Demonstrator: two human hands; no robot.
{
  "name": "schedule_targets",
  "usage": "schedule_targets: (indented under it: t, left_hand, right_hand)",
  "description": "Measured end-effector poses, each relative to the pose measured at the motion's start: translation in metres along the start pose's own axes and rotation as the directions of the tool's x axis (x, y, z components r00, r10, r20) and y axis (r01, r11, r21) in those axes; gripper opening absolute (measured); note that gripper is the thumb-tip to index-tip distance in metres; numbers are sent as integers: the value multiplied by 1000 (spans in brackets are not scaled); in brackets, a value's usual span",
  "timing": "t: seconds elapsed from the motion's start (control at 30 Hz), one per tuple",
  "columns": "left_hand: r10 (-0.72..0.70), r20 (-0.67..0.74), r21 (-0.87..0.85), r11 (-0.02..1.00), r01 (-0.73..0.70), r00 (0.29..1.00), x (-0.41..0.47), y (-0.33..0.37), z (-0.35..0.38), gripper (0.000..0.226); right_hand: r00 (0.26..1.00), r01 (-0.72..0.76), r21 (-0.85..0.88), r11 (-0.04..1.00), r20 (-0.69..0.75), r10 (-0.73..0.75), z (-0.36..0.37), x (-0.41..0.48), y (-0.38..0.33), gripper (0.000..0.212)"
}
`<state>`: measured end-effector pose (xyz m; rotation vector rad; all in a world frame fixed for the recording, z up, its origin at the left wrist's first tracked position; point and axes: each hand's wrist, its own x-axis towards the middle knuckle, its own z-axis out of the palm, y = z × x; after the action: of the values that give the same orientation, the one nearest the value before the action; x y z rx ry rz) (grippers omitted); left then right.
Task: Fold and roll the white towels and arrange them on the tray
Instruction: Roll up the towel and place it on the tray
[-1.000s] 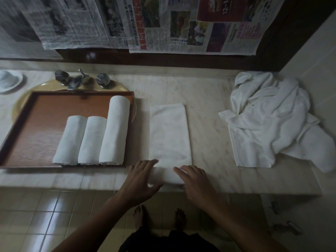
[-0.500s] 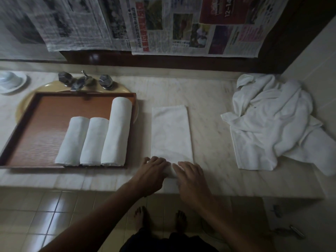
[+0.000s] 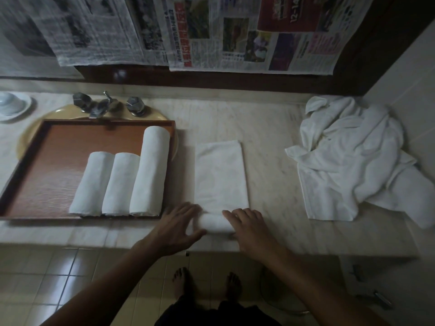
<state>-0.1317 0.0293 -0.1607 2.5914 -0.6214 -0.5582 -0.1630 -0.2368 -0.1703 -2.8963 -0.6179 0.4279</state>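
Towel in work: folded white towel [image 3: 221,175], a long narrow strip lying flat on the desk [image 3: 270,128], running away from the person. Its near end is wound into a short roll [image 3: 215,223] close to the desk's front edge.
Left hand [image 3: 179,228]: laid over the left end of the roll. Fingers [image 3: 188,208] are apart and fairly straight, reaching across the top, with the thumb against the roll's near side.
Right hand [image 3: 247,228]: resting on the right end of the roll. Its fingers are loosely spread and nearly straight, pressing down rather than clamped round it.
Tray [image 3: 47,161]: brown wood with a raised rim, just left of the strip and set partly over a yellow basin [image 3: 35,128].
Rolled towels: three white rolls side by side in the tray's right half, touching one another, near ends roughly level. Short one [image 3: 93,183], short one [image 3: 120,183] and a longer one [image 3: 150,170] against the right rim.
Loose heap: crumpled white towels [image 3: 353,156] on the desk, well apart to the right, by the side wall.
Back of desk: metal tap [image 3: 103,105] with two knobs behind the tray, and a white dish [image 3: 11,107] at far left.
Wall: newspaper sheets [image 3: 223,31] hanging above the desk.
Below: tiled floor [image 3: 58,278] and the person's bare feet [image 3: 181,278].
Light: dim, with the edges of both hands slightly blurred.
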Motion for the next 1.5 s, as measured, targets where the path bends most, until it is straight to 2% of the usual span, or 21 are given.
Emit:
schedule_targets:
  t: [0.17,0.3,0.37,0.43,0.5,0.57,0.73,0.9,1.0,1.1,1.2,1.33,1.4,1.5]
  left_hand:
    - [72,-43,-5,997,-72,996,-1,37,19,69]
    - [56,-48,77,996,-52,997,12,36,30,58]
    - [57,-1,127,990,-57,998,21,32,28,61]
    - [54,14,125,991,-55,998,30,31,22,62]
    - [34,8,87,996,-34,999,38,29,16,54]
    - [14,12,61,998,-15,1000,46,29,10,47]
    - [-115,-11,-41,993,114,993,51,24,0,60]
    - [-271,-125,63,958,280,954,46,10,2,87]
    - [-306,-217,94,939,332,927,42,19,6,82]
    - [-160,-263,84,979,188,951,36,31,11,66]
    - [32,-208,96,995,-12,978,28,44,19,66]
    - [102,-192,125,989,-78,976,14,42,40,61]
    - [155,-199,135,982,-130,968,10,40,46,51]
    - [191,-217,110,979,-171,957,11,40,43,38]
  right_hand:
    - [997,-8,69,998,81,2,-9,6,3,82]
    - [997,-25,101,995,78,17,-12,11,5,82]
    - [997,-53,52,997,53,50,-11,10,3,87]
    - [996,-88,28,996,-33,88,-7,4,-6,84]
    - [986,-94,46,995,-134,99,1,-4,-16,76]
    - [985,-102,26,994,-140,104,7,-7,-23,79]
    - [989,-129,-36,991,-71,126,3,10,-11,102]
    - [991,-118,-72,990,-70,113,0,22,-2,91]
    - [995,-92,-56,994,-29,91,-5,21,-3,85]
    - [998,-64,-13,998,17,64,-10,21,-2,83]
    - [998,-51,43,998,39,49,-12,22,0,79]
    - [990,-94,141,986,121,77,-14,18,5,73]
    - [980,-112,181,977,181,79,-15,15,7,75]
    - [985,-132,202,971,140,105,-17,10,7,78]
